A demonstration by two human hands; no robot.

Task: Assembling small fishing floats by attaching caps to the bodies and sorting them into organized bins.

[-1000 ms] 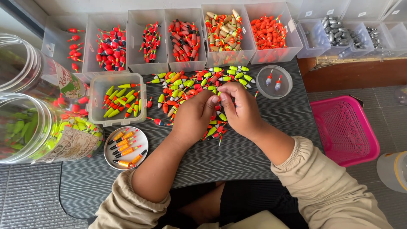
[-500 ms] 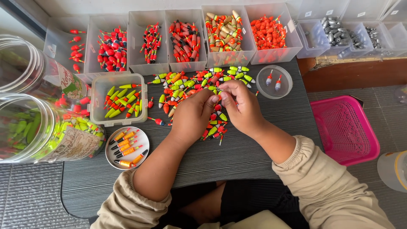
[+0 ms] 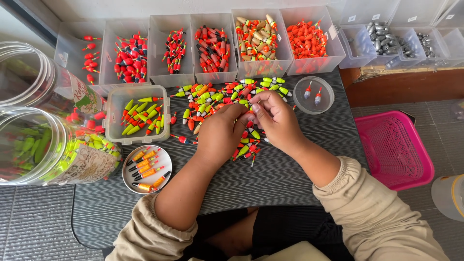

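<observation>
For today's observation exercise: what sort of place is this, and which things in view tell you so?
Probably a small home workbench for sorting fishing tackle. A row of clear bins holds floats by colour, loose floats lie on the dark table under both hands, and further bins hold grey metal sinkers.

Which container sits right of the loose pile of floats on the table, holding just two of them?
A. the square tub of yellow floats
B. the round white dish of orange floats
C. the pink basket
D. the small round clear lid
D: the small round clear lid lies right of the pile of floats with two red-and-white floats in it, close to the right hand.
</observation>
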